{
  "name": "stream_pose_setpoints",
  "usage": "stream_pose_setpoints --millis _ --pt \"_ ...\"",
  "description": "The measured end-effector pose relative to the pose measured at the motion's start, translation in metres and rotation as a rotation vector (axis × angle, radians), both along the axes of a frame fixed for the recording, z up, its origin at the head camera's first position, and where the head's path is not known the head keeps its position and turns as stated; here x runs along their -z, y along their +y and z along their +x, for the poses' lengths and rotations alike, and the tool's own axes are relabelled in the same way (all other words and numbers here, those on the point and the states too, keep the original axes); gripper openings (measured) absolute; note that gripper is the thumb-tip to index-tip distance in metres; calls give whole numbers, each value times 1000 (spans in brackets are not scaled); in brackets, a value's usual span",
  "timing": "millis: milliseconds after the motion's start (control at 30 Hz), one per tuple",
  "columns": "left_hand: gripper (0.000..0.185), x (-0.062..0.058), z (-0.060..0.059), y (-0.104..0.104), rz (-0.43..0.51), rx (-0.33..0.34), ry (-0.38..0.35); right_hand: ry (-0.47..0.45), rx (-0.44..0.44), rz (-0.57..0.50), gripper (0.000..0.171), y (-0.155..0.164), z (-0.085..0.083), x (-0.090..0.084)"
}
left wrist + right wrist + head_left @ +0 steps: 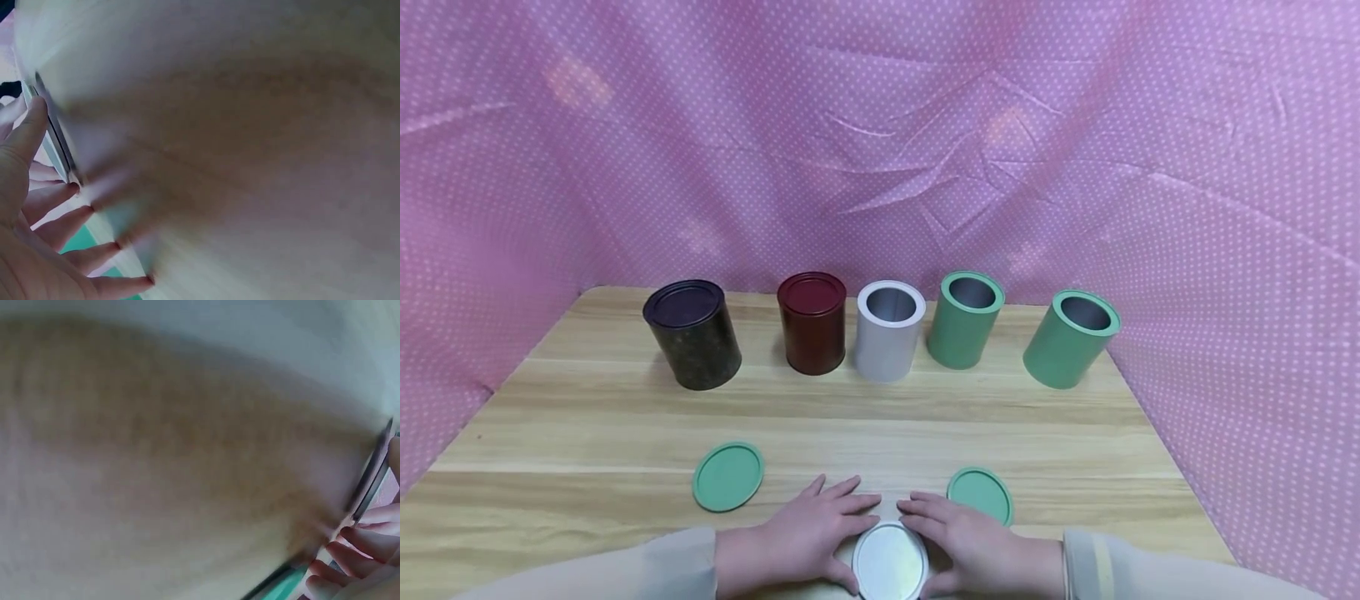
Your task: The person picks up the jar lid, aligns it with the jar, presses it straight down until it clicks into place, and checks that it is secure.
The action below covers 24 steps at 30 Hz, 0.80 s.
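Cut off by the bottom edge of the head view, the silver lid [890, 564] lies flat, face up, at the near table [587, 417] edge between the left hand [808, 537] and right hand [966, 542], whose nearly straight fingers touch its rim, seen edge-on and blurred in both wrist views.

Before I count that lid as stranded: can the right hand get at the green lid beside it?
Probably yes. The green lid lies flat on the table just beyond the right hand, with nothing between them. That hand now rests against the silver lid.
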<state>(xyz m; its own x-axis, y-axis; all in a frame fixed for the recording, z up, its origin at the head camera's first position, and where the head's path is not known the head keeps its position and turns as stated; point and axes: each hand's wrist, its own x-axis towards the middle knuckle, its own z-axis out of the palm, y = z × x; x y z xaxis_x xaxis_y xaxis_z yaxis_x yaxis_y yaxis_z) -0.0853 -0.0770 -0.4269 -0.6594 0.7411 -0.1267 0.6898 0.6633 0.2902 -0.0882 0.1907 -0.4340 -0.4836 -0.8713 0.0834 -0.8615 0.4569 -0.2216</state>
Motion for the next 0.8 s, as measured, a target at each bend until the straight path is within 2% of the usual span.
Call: stream_pose_setpoints --millis 133,300,667,800 --pt "77 -5 -5 -1 27 -12 -33 -86 7 -49 72 0 -6 -3" --pt "77 -14 -15 -6 104 -35 -49 -260 59 -104 73 2 -18 -15" --pt "72 -35 -41 -15 315 -84 -44 -383 72 -251 74 2 -53 -37" --pt "70 -44 -50 -17 361 -92 -22 -384 87 -276 75 1 -63 -46"
